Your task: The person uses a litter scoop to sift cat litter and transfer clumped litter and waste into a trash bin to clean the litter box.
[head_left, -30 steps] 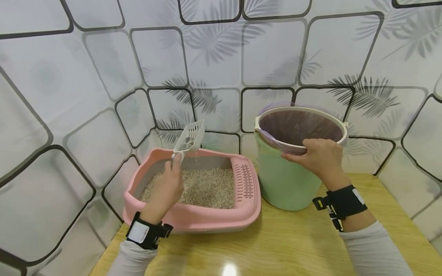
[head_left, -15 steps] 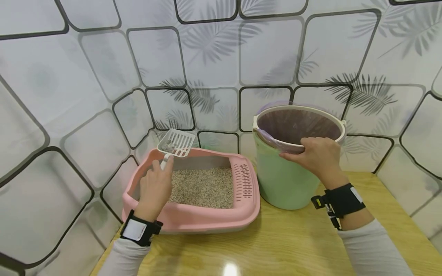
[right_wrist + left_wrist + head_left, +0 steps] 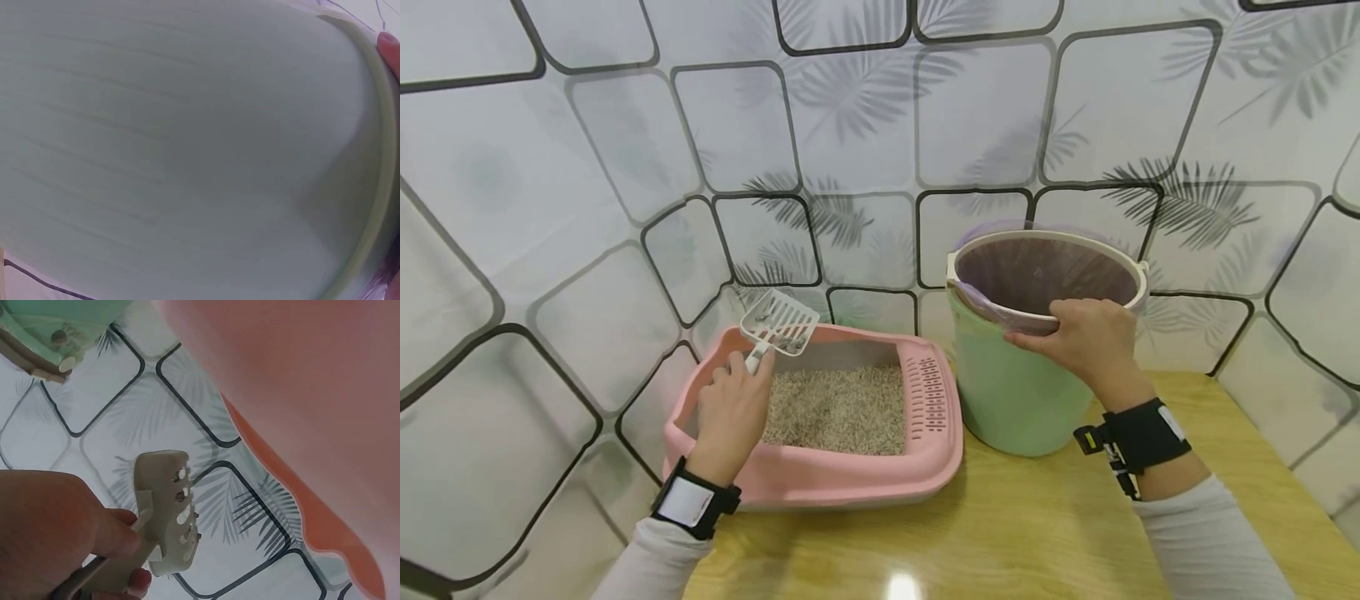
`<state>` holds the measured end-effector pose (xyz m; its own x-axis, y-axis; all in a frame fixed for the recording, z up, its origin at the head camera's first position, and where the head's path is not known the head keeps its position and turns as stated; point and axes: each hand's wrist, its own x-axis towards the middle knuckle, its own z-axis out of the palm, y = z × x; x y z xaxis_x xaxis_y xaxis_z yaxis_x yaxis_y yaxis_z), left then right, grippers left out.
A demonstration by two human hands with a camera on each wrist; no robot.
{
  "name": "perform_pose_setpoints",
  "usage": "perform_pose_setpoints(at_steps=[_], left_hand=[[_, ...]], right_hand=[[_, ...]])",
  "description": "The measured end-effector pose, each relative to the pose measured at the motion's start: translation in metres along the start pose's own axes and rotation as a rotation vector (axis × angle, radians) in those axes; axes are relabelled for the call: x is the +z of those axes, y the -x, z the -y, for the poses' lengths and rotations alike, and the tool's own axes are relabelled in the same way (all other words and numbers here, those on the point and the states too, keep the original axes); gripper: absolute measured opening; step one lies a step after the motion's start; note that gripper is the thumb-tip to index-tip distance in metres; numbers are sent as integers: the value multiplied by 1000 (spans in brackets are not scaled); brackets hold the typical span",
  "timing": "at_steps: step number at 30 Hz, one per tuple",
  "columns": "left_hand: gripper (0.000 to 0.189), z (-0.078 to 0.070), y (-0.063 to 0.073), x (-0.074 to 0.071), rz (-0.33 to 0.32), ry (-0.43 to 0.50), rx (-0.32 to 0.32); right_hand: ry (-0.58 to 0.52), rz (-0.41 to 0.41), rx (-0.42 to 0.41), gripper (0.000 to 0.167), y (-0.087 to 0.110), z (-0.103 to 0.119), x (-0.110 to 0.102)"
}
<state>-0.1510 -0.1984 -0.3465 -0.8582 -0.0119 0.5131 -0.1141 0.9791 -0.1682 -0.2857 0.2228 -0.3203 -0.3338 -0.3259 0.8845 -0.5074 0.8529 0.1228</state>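
Note:
My left hand grips the handle of a white slotted litter scoop, held above the back left part of a pink litter box. A few grey clumps lie in the scoop, near its right edge. In the left wrist view the scoop shows its underside, with bits at the slots. Grey-beige litter covers the box floor. With its thumb outside and fingers over the edge, my right hand grips the front rim of a green trash bin lined with a purple bag. The right wrist view is mostly filled by the bin's wall.
Box and bin stand side by side on a wooden table. A wall covering with dark outlines and leaf prints rises behind and at both sides. The box's right end has a perforated ledge.
The scoop has gone left and down a little, turning from tilted to flatter, and its clumps have shifted to the right side. My right hand keeps its hold on the bin rim.

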Motion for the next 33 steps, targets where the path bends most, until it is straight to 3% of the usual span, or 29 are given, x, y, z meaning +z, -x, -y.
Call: perform_pose_setpoints(at_steps=[3,7,11,15,18,25,29,33], left_hand=[[57,7,-2,-1,108,139,-17],[57,18,-11,-10,233,348,3],[51,24,-26,-26,271,455,56],[58,13,-50,-47,312,491,103],[57,-5,-73,-67,344,465,147],[65,-85,-146,-114,401,260,309],[62,-116,-183,-124,433,157,434],[56,-150,-202,-126,351,17,604]], right_hand=[[0,15,3,79,1,0,0],[-2,23,8,80,4,-2,-1],[0,7,-3,77,5,-3,-2],[10,0,-8,75,2,-3,-2],[19,23,-7,79,0,1,-1],[12,17,0,78,5,-4,0],[9,49,7,73,2,-1,3],[35,76,23,70,2,-2,-1]])
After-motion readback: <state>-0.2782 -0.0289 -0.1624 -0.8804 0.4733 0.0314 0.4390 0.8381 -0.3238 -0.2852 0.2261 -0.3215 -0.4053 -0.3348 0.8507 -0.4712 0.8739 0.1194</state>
